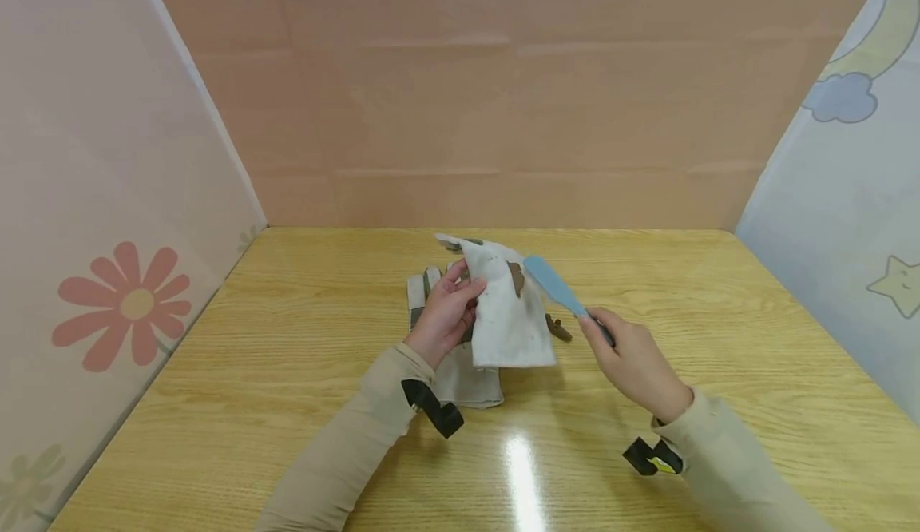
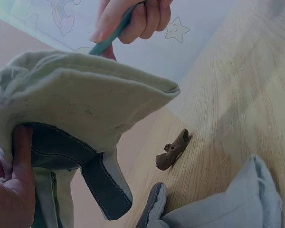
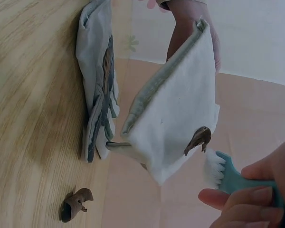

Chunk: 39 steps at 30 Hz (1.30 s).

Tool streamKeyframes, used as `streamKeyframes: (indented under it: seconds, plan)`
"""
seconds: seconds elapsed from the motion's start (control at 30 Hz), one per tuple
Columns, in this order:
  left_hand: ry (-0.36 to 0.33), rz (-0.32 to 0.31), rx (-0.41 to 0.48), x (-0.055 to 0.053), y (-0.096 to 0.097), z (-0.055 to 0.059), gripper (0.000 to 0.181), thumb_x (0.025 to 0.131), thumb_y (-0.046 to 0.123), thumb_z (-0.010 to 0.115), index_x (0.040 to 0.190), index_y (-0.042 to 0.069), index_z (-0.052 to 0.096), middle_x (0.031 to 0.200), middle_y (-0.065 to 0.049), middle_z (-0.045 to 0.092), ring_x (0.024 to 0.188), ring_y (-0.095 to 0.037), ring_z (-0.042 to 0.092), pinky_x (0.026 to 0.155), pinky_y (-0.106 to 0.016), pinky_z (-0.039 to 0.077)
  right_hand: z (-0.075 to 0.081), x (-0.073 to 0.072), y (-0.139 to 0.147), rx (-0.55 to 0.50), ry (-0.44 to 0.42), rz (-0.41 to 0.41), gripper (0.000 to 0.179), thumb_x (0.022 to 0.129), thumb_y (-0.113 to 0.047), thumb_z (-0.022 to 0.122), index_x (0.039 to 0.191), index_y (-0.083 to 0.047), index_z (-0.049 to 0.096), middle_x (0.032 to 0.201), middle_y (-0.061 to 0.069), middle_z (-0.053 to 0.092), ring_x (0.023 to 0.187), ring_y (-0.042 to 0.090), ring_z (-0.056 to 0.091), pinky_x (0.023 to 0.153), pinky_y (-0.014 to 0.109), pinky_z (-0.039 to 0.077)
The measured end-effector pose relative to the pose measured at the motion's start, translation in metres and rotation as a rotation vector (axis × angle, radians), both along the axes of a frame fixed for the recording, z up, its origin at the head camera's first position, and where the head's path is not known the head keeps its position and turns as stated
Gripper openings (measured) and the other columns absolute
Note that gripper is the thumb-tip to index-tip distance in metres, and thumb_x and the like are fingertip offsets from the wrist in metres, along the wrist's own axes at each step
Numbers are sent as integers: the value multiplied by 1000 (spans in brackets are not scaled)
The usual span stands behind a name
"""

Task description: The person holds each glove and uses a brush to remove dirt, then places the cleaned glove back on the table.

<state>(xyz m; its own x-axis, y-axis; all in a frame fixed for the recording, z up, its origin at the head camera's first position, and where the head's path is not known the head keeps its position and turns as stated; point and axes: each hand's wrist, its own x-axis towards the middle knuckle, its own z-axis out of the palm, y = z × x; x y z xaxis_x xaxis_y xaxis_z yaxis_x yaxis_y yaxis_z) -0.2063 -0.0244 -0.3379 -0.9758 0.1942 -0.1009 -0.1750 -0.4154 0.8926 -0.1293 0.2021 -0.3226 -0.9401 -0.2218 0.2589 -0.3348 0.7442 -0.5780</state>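
showing off-white cloth w/ dark grey patches, small dark specks & some loose threads, the raised glove [image 1: 505, 312] is held up over the table [image 1: 287, 404], cuff end toward the wearer, pinched b/w thumb & fingers of the left hand [image 1: 447, 314]. on its pale side a curled brown scrap [image 1: 517, 279] is seen; can't tell if stuck or just resting. the handle of a blue brush [image 1: 553, 283] is gripped by the right hand [image 1: 636, 360], w/ white bristles [image 3: 213, 168] turned to the glove, just beside that scrap. counted: 2 gloves, 2 brown scraps, 1 brush. the 2nd glove [image 1: 467, 388] is laid flat on the wood under the raised one & is partly hidden by it & the left hand in the head view; the other scrap [image 1: 557, 327] is left on the tabletop, nr the gloves. in the left wrist view the brush head is blocked by the raised cloth. surroundings: a plain pinkish-brown backdrop [image 1: 503, 117] is set behind, w/ a flower-print panel [image 1: 122, 308] at left & a moon-&-star panel [image 1: 862, 188] at right.
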Motion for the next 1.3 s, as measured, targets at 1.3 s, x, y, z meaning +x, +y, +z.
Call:
streamKeyframes:
  seconds: [1.3]
  plan:
    - [2,-35,-12,2,2,0,45,97,4,45,141,14,40,91,6,62,73,-3,61,65,-19,50,-5,1,-9,-56,15,50,26,100,-18,43,112,-2,60,54,-5,33,42,0,21,40,21,27]
